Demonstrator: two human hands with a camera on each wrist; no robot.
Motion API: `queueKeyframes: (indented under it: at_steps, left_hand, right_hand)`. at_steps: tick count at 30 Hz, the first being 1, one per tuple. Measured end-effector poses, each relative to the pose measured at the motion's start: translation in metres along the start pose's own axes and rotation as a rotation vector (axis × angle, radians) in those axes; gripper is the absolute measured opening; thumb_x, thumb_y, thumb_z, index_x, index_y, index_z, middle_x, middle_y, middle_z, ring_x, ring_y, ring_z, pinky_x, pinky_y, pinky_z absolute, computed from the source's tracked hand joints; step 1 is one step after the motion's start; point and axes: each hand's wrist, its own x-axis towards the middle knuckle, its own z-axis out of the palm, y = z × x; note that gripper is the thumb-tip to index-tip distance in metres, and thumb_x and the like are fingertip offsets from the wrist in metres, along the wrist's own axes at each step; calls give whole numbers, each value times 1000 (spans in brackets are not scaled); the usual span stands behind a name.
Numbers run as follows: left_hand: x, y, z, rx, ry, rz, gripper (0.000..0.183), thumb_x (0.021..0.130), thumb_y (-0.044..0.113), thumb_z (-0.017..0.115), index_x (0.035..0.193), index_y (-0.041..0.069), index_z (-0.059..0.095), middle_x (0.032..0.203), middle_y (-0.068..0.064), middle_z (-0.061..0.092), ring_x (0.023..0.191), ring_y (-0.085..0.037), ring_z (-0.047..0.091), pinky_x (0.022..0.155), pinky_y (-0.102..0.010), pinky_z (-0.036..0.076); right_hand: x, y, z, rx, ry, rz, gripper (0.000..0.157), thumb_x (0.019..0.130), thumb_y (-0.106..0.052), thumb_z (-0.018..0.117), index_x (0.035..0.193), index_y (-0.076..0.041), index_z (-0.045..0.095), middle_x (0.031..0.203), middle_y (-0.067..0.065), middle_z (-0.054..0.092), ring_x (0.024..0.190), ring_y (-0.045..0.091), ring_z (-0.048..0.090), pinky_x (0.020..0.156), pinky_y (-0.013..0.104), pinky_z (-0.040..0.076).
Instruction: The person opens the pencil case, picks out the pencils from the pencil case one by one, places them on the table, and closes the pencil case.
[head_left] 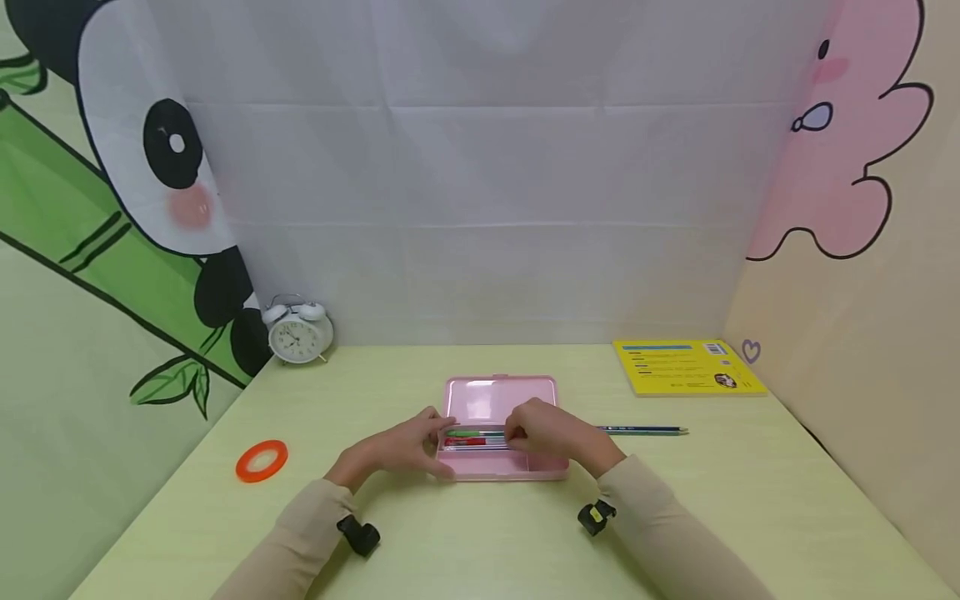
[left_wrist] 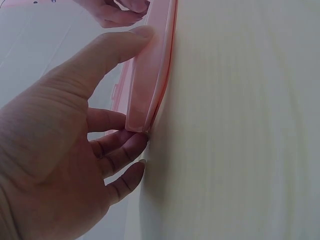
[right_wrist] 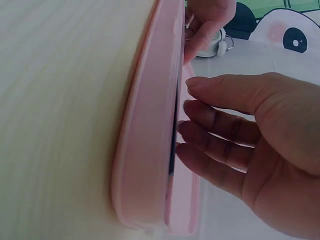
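Observation:
A pink pencil case (head_left: 457, 468) lies on the table with its lid (head_left: 480, 400) up at the back. Inside its long compartment are several pens, among them a green pen (head_left: 468, 433) and a red-and-white pen (head_left: 472, 442). My left hand (head_left: 405, 446) grips the case's left end; in the left wrist view its thumb (left_wrist: 112, 47) lies along the front wall and the fingers curl at the end. My right hand (head_left: 551, 429) reaches down into the case over the pens' right ends. Its fingers (right_wrist: 215, 155) bend at the rim, and I cannot tell whether they pinch a pen.
Dark pencils (head_left: 645, 431) lie on the table to the right, partly behind the right hand. An orange tape ring (head_left: 243, 468) sits to the left. A white alarm clock (head_left: 296, 337) stands at the back left, and a yellow book (head_left: 675, 367) lies at the back right.

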Motion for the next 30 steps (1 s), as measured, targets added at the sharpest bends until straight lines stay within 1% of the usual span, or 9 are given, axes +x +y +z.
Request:
queueKeyframes:
  at_steps: [4, 7, 9, 13, 21, 26, 30]
  left_hand:
    - [0, 1, -1, 7, 0, 3, 98, 78, 37, 86, 153, -1, 36, 111, -5, 41, 102, -20, 42, 84, -36, 40]
    - [-1, 1, -1, -4, -1, 1, 97, 78, 36, 86, 152, -2, 36, 111, -5, 42, 102, -20, 42, 85, -36, 40]
    - [-1, 0, 0, -11, -3, 0, 97, 78, 36, 85, 152, -2, 36, 112, -5, 42, 103, -20, 42, 86, -36, 40]
    - [-1, 0, 0, -21, -3, 4, 97, 78, 35, 85, 152, -3, 35, 113, -6, 42, 105, -20, 43, 88, -37, 40]
    - [-2, 1, 0, -21, -2, 1, 97, 78, 35, 86, 153, -2, 35, 114, -5, 41, 106, -20, 43, 88, -37, 40]
    - [-1, 1, 0, -16, 0, 1, 97, 78, 35, 86, 153, -2, 35, 113, -5, 42, 106, -20, 43, 88, -37, 40]
    - [-1, 1, 0, -15, 0, 1, 97, 79, 35, 85, 153, -2, 35, 113, -6, 42, 105, -20, 43, 88, -37, 40]
  right_hand:
    - [4, -1, 6, -10, 11, 10, 7, 92, -3, 70, 92, -4, 78, 79, -2, 64, 71, 11, 53, 69, 22, 47]
    - [6, -2, 10, -6, 9, 6, 10, 92, -3, 70, 99, 0, 78, 84, 1, 62, 75, 14, 54, 70, 23, 48]
    - [7, -2, 12, -4, 12, 1, 12, 92, -3, 70, 100, 0, 78, 85, 2, 61, 78, 13, 54, 73, 23, 48]
    - [9, -2, 15, 7, 16, -8, 11, 91, -2, 71, 99, -1, 79, 85, 2, 62, 79, 11, 55, 75, 23, 49]
    - [10, -4, 17, 53, -18, 39, 15, 90, 2, 70, 101, -2, 79, 87, 2, 67, 75, 10, 53, 72, 20, 48]
    - [9, -5, 16, 28, -21, 40, 16, 91, 3, 68, 101, -4, 80, 87, -1, 68, 74, 9, 54, 73, 22, 49]
    - [10, -5, 16, 19, -34, 69, 17, 93, 0, 67, 102, -8, 80, 90, -4, 69, 76, 8, 55, 77, 22, 50]
